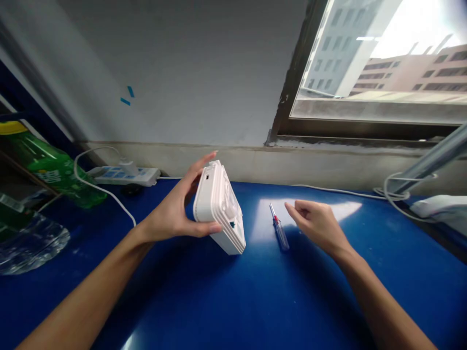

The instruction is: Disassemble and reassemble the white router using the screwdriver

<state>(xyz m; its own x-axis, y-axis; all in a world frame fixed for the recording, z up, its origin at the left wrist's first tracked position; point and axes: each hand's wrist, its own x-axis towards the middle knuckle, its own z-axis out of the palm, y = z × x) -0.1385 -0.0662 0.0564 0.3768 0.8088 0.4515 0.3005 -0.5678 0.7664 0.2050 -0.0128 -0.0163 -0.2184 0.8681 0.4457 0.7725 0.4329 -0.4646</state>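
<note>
My left hand [174, 210] grips a white plastic box-shaped device [219, 208], thumb under its near edge and fingers behind its top. The device is tilted, one corner resting on the blue table [233, 296]. A small screwdriver [279, 227] with a clear blue handle and red collar lies on the table just right of the device. My right hand [316, 222] hovers beside the screwdriver, fingers loosely curled with the fingertips close together, holding nothing that I can see.
A white power strip [126, 175] with a plugged cable lies by the wall at the back left. A green bottle [54, 170] and clear plastic [31, 240] sit at the left. White cables [396, 189] and a metal arm [436, 158] are at the right, under a window [383, 63].
</note>
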